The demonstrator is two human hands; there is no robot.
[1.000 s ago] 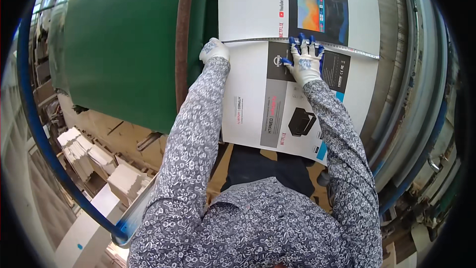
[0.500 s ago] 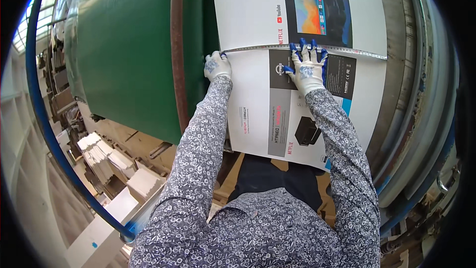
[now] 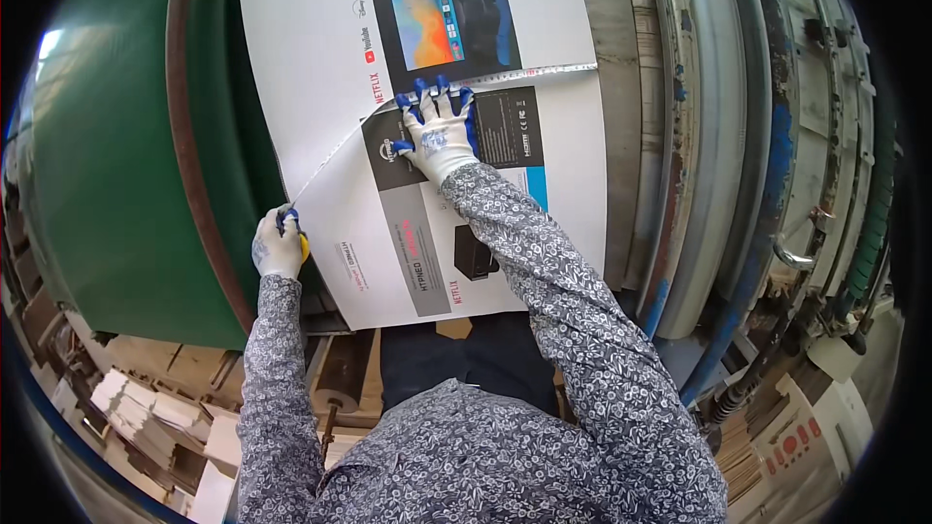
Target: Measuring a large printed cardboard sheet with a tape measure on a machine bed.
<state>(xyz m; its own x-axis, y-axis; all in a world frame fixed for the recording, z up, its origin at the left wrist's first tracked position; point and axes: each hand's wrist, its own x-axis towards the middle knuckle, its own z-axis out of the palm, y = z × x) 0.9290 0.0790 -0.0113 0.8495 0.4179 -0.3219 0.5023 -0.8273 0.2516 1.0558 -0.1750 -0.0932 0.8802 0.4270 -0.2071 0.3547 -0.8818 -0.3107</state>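
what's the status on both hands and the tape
Left hand closed on tape. Right hand spread on sheet, fingers covering part of tape. Tape bent between hands.

- Printed sheet (image 3: 311,34): one, large, white, with black, grey and blue panels and a colourful screen picture; lying flat, slightly turned.
- Tape measure (image 3: 550,70): one, pale graduated blade, extended across the sheet; right stretch reaching the sheet's right edge, middle beneath the right hand (image 3: 434,128), left stretch slanting down to the left hand (image 3: 279,245).
- Tape case (image 3: 306,249): yellow, mostly hidden by the left hand.
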